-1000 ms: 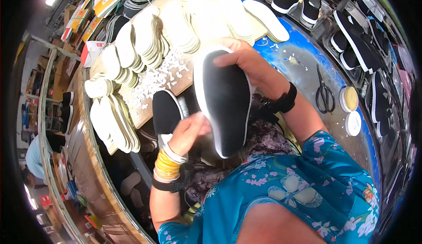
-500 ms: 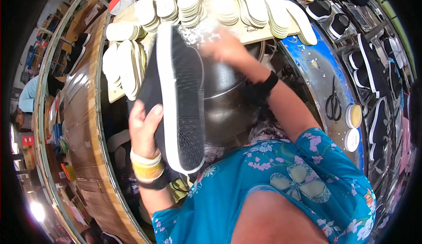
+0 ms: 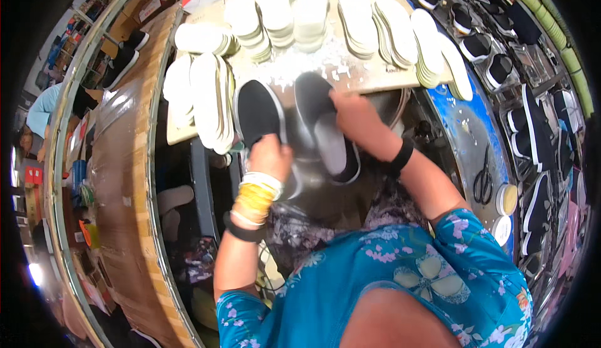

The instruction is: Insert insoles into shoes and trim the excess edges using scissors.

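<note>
Two black slip-on shoes with pale sole edges lie side by side, toes pointing away from me. The left shoe (image 3: 255, 107) is gripped by my left hand (image 3: 270, 158), whose fingers reach in at its opening. My right hand (image 3: 365, 124) is closed on the side of the right shoe (image 3: 311, 100), slightly blurred. A pale grey insole (image 3: 331, 142) shows inside that right shoe. Beneath them is a shiny rounded metal surface (image 3: 305, 154), partly covered by the shoes. Yellow and white bands circle my left wrist, a black band my right.
Stacks of white insoles (image 3: 311, 10) ring a tan board (image 3: 313, 66) strewn with white scraps. Black scissors (image 3: 483, 182) and two round tubs (image 3: 506, 199) sit on the blue bench at right. Racks of shoes (image 3: 501, 69) stand beyond. A plastic-wrapped carton (image 3: 122, 179) is at left.
The shoe has turned from sole outward to top up, and two shoes now show side by side. My right hand has come from the board onto the right shoe. The view has shifted.
</note>
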The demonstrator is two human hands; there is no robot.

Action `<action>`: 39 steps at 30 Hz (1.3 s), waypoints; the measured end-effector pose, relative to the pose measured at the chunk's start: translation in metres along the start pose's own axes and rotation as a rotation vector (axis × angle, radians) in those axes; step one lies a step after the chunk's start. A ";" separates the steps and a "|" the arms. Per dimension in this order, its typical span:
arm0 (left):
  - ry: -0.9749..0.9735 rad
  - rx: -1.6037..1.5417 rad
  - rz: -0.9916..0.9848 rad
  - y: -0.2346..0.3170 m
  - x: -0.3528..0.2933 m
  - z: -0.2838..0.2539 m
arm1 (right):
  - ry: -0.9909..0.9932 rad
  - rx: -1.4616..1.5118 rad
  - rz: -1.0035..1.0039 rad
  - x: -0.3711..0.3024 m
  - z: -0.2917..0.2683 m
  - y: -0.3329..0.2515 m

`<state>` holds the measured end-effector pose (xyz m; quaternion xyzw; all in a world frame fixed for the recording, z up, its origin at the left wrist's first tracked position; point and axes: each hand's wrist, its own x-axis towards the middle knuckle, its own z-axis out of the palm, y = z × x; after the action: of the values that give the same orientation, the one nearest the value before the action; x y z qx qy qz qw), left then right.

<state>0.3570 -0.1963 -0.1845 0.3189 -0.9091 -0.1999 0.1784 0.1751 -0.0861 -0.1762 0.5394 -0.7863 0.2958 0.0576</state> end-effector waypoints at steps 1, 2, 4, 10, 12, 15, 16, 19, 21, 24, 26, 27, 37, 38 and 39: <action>-0.042 -0.010 0.000 0.004 0.011 0.014 | -0.152 -0.004 0.062 -0.002 0.011 -0.002; -0.107 -0.060 0.042 0.003 0.016 0.023 | -0.309 0.003 0.117 0.000 0.019 -0.008; -0.288 -0.110 0.161 0.003 0.028 0.021 | -0.376 0.119 0.156 0.005 0.003 -0.002; -0.892 -0.386 0.021 -0.009 0.094 -0.096 | -0.499 0.274 0.065 0.093 -0.052 0.027; -0.470 -0.182 0.018 -0.038 0.144 -0.106 | -0.475 0.151 -0.034 0.149 -0.039 0.007; 0.092 0.114 0.113 -0.109 0.234 -0.100 | -0.255 0.046 -0.313 0.221 0.019 -0.017; 0.165 0.200 0.102 -0.121 0.257 -0.095 | -0.147 0.006 -0.441 0.242 0.041 -0.016; -0.037 0.268 -0.039 -0.140 0.296 -0.067 | -0.215 -0.133 -0.502 0.278 0.086 -0.007; -0.207 0.299 -0.087 -0.130 0.308 -0.067 | -0.384 -0.162 -0.404 0.291 0.084 -0.011; -0.160 0.299 -0.055 -0.141 0.323 -0.064 | -0.430 -0.176 -0.426 0.300 0.072 -0.006; -0.174 0.203 0.058 -0.165 0.333 -0.071 | -0.389 -0.211 -0.537 0.300 0.075 0.001; -0.130 0.244 0.145 -0.174 0.329 -0.071 | -0.341 -0.255 -0.655 0.302 0.079 0.003; 0.584 -0.139 0.171 -0.047 0.108 -0.122 | 0.140 0.398 -0.319 0.108 -0.069 -0.004; 0.562 0.101 0.310 -0.034 0.070 -0.118 | 0.005 0.273 -0.374 0.073 -0.072 0.000; 0.501 0.107 0.321 -0.027 0.034 -0.106 | -0.046 0.294 -0.486 0.042 -0.080 0.003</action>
<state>0.3943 -0.2645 -0.0999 0.2196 -0.8847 -0.0361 0.4096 0.1373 -0.0772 -0.0944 0.7212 -0.5835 0.3720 0.0301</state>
